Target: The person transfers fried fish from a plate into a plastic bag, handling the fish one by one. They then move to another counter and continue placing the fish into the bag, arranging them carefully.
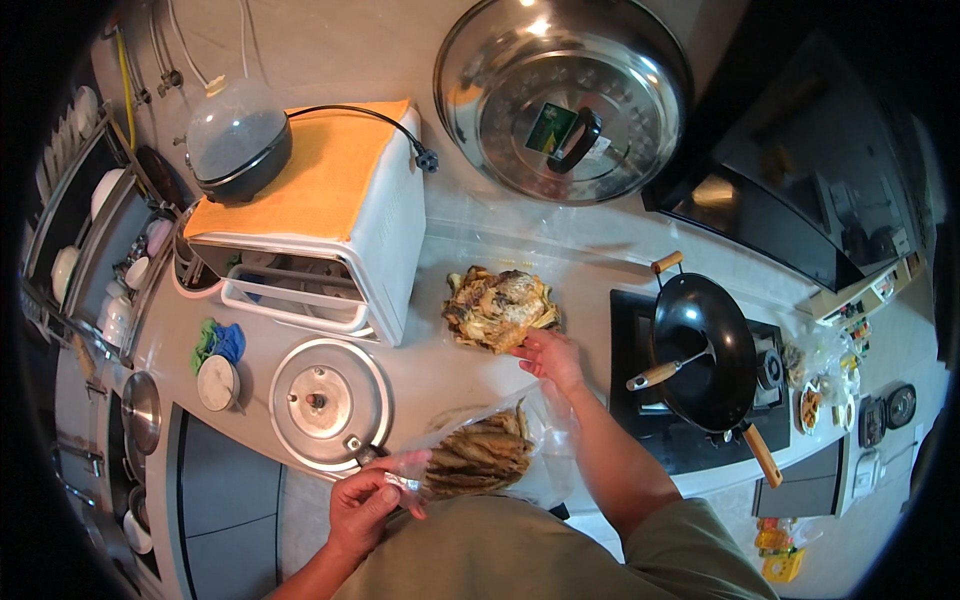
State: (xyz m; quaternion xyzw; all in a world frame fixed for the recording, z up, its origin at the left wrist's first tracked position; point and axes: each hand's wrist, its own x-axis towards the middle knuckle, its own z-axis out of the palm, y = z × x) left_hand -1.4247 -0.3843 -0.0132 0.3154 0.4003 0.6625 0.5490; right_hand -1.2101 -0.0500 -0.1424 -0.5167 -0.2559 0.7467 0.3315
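Observation:
My left hand [364,506] pinches the edge of a clear plastic bag [553,442] between thumb and fingers, close to my body. Inside the bag lie long brown strips of what looks like dried food [480,454]. Farther up the counter, a heap of wrinkled, yellow-brown dried food [501,307] sits on or in clear plastic. My right hand [551,356] reaches to that heap's lower right edge, fingers bent against it. Whether they grip it is hidden. The bag of strips passes under my right wrist.
Left of the bag, a pressure cooker lid [319,401] lies near the counter edge. A white toaster oven [390,247] stands behind it, carrying an egg cooker [240,142]. At right, a black wok [701,345] with a ladle sits on the hob [626,330]. A large steel lid [495,120] leans behind.

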